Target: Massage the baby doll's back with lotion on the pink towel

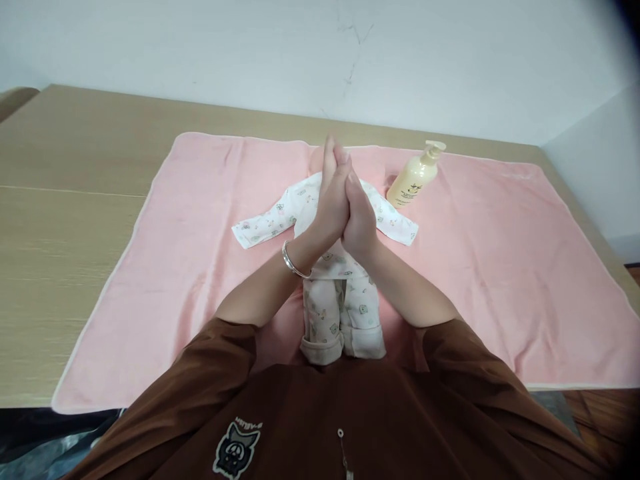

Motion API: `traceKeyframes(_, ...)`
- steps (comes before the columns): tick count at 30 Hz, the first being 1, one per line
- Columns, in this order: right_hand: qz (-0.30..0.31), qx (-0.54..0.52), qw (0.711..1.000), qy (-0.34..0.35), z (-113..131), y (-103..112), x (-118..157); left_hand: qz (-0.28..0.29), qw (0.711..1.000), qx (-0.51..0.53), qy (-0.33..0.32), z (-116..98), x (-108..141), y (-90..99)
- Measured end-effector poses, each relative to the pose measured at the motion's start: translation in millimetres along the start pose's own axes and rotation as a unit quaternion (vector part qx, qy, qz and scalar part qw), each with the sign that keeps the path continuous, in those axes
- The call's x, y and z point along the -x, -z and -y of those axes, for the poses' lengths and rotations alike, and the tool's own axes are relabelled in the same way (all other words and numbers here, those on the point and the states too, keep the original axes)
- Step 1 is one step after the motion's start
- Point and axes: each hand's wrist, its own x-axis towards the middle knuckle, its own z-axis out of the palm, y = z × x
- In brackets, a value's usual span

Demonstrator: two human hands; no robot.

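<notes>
Palm to palm, my left hand (332, 203) and my right hand (359, 217) press against each other in the middle of the view, fingers stretched out and pointing away from me. Nothing shows between them. A silver bracelet (294, 261) circles my left wrist. Below the hands lies a white printed baby top (270, 219) with its sleeves spread, and matching trousers (323, 313) with turned-up cuffs. A rounded pinkish shape (316, 160) shows at the neck end, mostly hidden by my hands. To the right of the top is a cream pump bottle (414, 179).
A pink blanket (480, 267) with a pale edge covers much of the wooden table (75, 247). Creases run across the blanket. The table's far side meets a white wall (225, 53) with cracks in it.
</notes>
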Motion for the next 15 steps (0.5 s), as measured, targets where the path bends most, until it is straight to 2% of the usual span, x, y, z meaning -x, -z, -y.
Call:
traceKeyframes(3,0.028,-0.117,0.990,-0.077,-19.4,23.3,-18.6,0.016,1.000,-0.011,0.008,-5.0,-11.1,-5.3)
traceKeyframes(6,0.013,-0.135,0.984,-0.118,-14.8,35.1,-21.8,0.025,0.999,-0.019,-0.003,-8.2,4.1,-5.2)
traceKeyframes(8,0.004,-0.117,0.987,-0.109,2.1,31.3,-13.4,0.015,0.999,-0.030,-0.039,-7.6,22.9,-2.8)
traceKeyframes(11,0.003,-0.044,0.997,-0.059,37.1,17.6,3.8,-0.017,0.995,-0.027,-0.092,-5.4,46.1,1.4)
traceKeyframes(15,0.011,0.067,0.998,-0.006,70.0,16.4,12.9,-0.031,0.998,-0.011,-0.055,-5.7,61.1,-3.6)
